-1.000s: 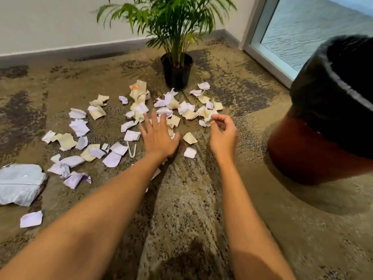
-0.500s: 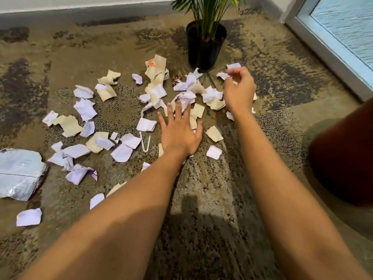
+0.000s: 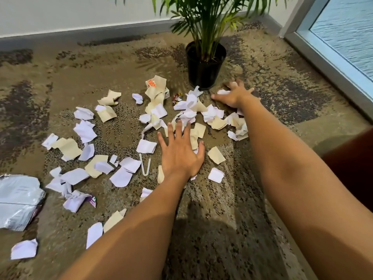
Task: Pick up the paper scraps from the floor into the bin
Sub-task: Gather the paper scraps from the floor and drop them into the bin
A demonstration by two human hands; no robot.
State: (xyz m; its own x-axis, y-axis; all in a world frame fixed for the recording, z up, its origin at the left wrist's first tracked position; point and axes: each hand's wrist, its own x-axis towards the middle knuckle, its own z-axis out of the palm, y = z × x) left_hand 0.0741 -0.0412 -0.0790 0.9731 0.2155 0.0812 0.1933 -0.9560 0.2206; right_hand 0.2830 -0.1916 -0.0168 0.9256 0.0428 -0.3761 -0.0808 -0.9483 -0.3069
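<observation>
Two hands down. Your right hand (image 3: 235,96), fingers spread, presses white scrap (image 3: 223,91) beneath fingertips; left hand (image 3: 180,156) flat, splayed, on nearer scraps.

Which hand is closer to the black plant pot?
The right hand. It lies spread on white scraps just right of the pot's base; the left hand rests flat on the carpet well in front of it, among the scraps.

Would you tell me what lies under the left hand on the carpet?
The left hand rests flat, fingers spread, on paper scraps: beige and white edges show beside the fingers, thumb and wrist. How many are beneath the palm is hidden.
</observation>
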